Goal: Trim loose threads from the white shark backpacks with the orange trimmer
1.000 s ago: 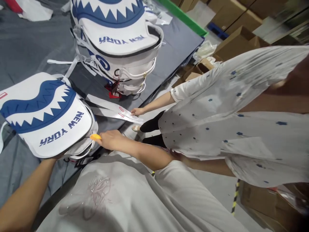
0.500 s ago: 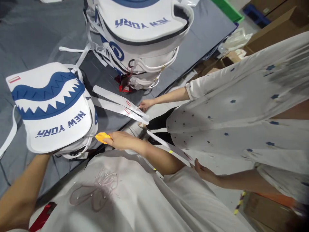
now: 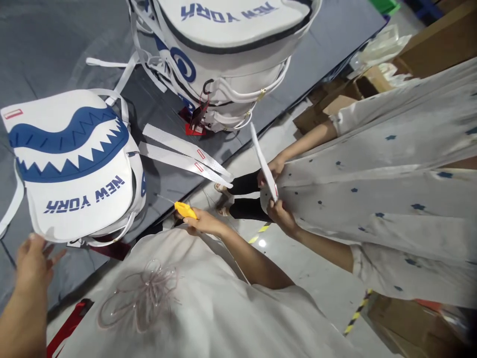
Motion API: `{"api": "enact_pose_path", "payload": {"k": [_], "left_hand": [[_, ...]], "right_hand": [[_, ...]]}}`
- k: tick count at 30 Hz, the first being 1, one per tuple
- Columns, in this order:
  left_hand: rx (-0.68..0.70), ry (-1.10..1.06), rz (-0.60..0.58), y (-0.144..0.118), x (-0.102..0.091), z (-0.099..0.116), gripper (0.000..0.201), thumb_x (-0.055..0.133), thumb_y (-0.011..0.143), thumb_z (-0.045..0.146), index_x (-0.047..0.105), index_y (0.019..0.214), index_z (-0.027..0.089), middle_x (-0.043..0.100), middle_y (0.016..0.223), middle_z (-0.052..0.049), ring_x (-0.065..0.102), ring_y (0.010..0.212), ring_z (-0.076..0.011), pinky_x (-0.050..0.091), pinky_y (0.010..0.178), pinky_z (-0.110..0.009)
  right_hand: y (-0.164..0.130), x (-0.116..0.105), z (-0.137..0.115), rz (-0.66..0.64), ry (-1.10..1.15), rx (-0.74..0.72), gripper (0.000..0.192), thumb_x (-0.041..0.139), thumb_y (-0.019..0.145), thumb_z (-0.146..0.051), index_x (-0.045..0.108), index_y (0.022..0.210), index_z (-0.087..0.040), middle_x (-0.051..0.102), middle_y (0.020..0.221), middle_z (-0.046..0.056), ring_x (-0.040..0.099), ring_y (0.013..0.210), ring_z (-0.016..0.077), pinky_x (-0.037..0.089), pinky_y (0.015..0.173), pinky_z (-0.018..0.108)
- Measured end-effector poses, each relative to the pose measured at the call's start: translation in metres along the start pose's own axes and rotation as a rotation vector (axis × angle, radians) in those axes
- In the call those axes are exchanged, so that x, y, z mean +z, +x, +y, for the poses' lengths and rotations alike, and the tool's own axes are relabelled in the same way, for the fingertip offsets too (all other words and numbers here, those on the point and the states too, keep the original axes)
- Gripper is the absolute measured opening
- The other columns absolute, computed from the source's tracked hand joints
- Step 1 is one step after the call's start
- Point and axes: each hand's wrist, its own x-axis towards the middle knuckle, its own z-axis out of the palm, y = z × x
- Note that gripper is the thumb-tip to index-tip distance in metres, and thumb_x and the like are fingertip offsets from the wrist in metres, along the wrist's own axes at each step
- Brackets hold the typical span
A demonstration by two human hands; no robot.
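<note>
Right hand (image 3: 203, 224) clenched on yellow cutter (image 3: 185, 210) at table edge (image 3: 238, 149) — left hand (image 3: 32, 258) released, fingers spread just below white shark-mouth bag (image 3: 74, 164).

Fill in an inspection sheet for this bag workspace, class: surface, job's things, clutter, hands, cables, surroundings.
Surface: grey table.
Job's things: white shark-mouth bag near the table edge; yellow-handled tool.
Clutter: stack of matching bags; two loose white straps.
Hands: left hand open just below the bag; right hand grips the tool.
Cables: nothing seen.
Surroundings: a co-worker's hands hold a white strap; cardboard boxes.
</note>
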Motion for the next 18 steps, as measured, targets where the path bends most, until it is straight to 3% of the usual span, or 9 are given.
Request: {"api": "enact_pose_path", "payload": {"k": [3, 5, 9, 13, 18], "left_hand": [[-0.136, -0.144, -0.176, -0.004, 0.023, 0.008, 0.044, 0.052, 0.089, 0.035, 0.052, 0.133, 0.028, 0.056, 0.139, -0.007, 0.057, 0.122, -0.0321, 0.042, 0.093, -0.068], [-0.171, -0.200, -0.188, -0.006, 0.030, 0.012, 0.044, 0.050, 0.091, 0.033, 0.051, 0.135, 0.031, 0.055, 0.141, -0.006, 0.051, 0.130, -0.0339, 0.040, 0.093, -0.070], [-0.154, -0.234, -0.224, -0.007, 0.030, 0.013, 0.043, 0.049, 0.091, 0.032, 0.053, 0.133, 0.032, 0.054, 0.143, -0.005, 0.046, 0.135, -0.0360, 0.037, 0.093, -0.073], [-0.143, -0.278, -0.267, -0.006, 0.027, 0.012, 0.043, 0.050, 0.091, 0.030, 0.053, 0.133, 0.031, 0.050, 0.147, -0.004, 0.043, 0.137, -0.0365, 0.035, 0.094, -0.074], [-0.073, -0.293, -0.283, -0.008, 0.030, 0.014, 0.042, 0.045, 0.094, 0.025, 0.051, 0.135, 0.029, 0.050, 0.147, -0.004, 0.041, 0.139, -0.0343, 0.038, 0.094, -0.071]], "right_hand": [[0.002, -0.001, 0.008, 0.251, -0.056, -0.042, 0.030, 0.059, 0.085, -0.040, 0.063, 0.108, -0.020, 0.068, 0.089, 0.001, 0.061, 0.081, 0.0166, 0.047, 0.073, 0.028], [-0.002, -0.008, 0.015, 0.384, -0.001, -0.053, 0.034, 0.057, 0.084, -0.041, 0.064, 0.108, -0.019, 0.069, 0.090, 0.003, 0.061, 0.081, 0.0179, 0.048, 0.075, 0.030], [-0.014, -0.020, 0.029, 0.582, 0.248, -0.062, 0.044, 0.056, 0.080, -0.046, 0.065, 0.108, -0.013, 0.069, 0.088, 0.006, 0.064, 0.078, 0.0199, 0.051, 0.075, 0.032], [-0.026, -0.021, 0.041, 0.749, 0.320, -0.090, 0.047, 0.057, 0.077, -0.052, 0.066, 0.101, -0.012, 0.069, 0.089, 0.008, 0.064, 0.081, 0.0219, 0.052, 0.074, 0.033], [-0.038, -0.024, 0.059, 0.977, 0.405, -0.033, 0.053, 0.055, 0.079, -0.051, 0.063, 0.109, -0.008, 0.069, 0.090, 0.011, 0.063, 0.074, 0.0203, 0.052, 0.068, 0.034]]}}
